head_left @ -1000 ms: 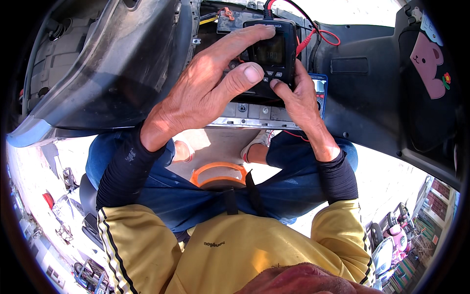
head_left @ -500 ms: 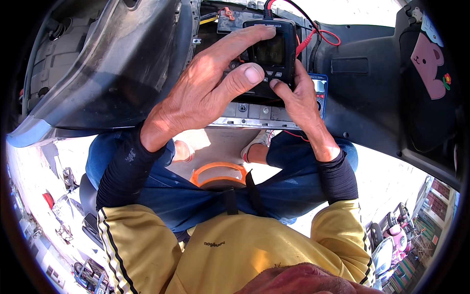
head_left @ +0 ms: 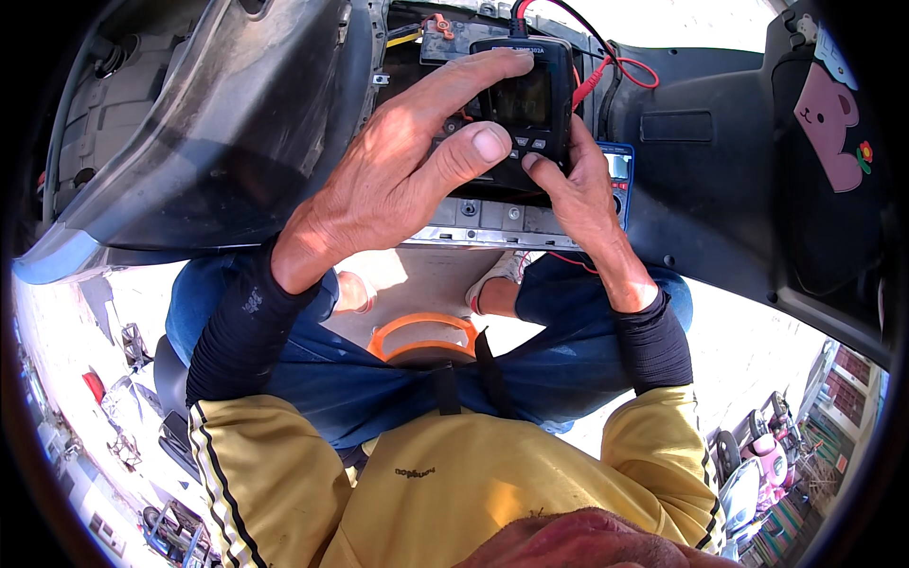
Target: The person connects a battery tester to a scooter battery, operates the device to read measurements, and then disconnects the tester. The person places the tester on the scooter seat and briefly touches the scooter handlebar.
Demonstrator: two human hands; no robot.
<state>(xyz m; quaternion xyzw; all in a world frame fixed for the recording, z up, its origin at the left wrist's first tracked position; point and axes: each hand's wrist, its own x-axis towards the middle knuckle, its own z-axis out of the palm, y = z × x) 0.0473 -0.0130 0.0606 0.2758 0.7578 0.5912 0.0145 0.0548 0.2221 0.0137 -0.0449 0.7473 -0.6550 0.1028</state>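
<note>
Nothing's visibly moved since the earlier frame: blk tester (head_left: pixel 557 87) over open bay (head_left: pixel 492 214), dk grey block (head_left: pixel 456 45) in bay, up-left of tester. R hand (head_left: pixel 585 194) clamped on tester's lower R edge; L hand (head_left: pixel 374 180) back-up, thumb & index apart over tester's L side, contact unclear.

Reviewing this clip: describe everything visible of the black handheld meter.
The black handheld meter is boxy and plastic-looking, with rounded corners, a dark screen whose reading is illegible, and small grey buttons below. A thick lead leaves its top. It faces up, top end away from the person. The right hand grips its lower right, thumb on the front; the left hand overlaps its left side, contact unclear.
</note>
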